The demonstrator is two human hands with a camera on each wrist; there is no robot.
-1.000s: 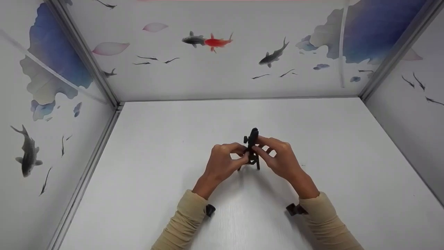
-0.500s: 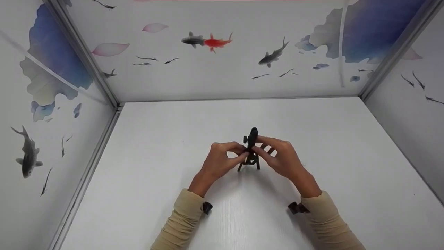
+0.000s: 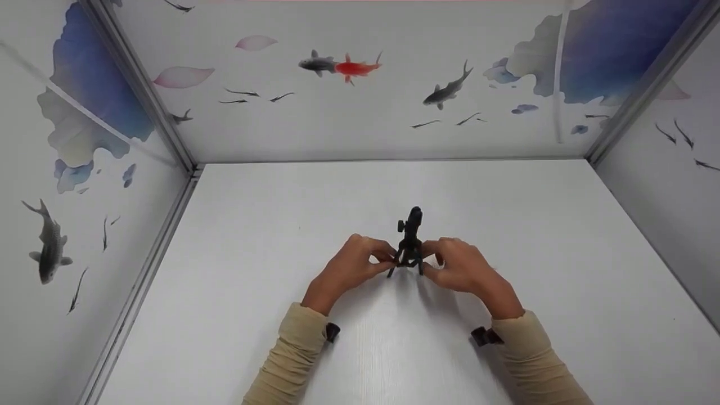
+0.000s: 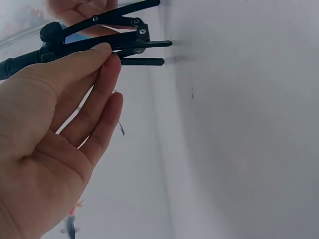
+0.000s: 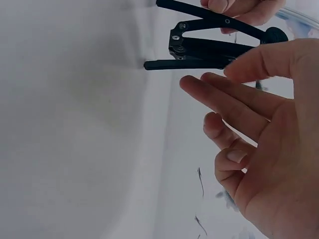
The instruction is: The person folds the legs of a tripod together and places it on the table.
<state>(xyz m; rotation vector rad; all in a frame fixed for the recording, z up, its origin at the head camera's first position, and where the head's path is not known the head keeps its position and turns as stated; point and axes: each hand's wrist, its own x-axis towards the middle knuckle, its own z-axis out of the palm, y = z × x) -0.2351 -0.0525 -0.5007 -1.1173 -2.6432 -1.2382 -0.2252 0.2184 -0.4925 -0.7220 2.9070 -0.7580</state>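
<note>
A small black tripod (image 3: 413,230) stands upright on the white table with its legs partly spread and a knob on its left side. My left hand (image 3: 351,264) pinches one of the legs between thumb and fingertips, seen close up in the left wrist view, where the hinged braces (image 4: 141,33) show between the legs. On the other side is my right hand (image 3: 464,267), its thumb tip right at another leg (image 5: 184,64). In the right wrist view the fingers of that hand (image 5: 279,124) lie apart from the thumb, the lower ones bent.
The white table (image 3: 253,225) is bounded by a back wall (image 3: 371,124) and side walls printed with fish and leaves. Metal frame strips (image 3: 135,292) run along the left edge. A small black camera sits at each wrist.
Both hands have slid down from the tripod's upper part to its legs, the right hand most clearly. The tripod stays in nearly the same place.
</note>
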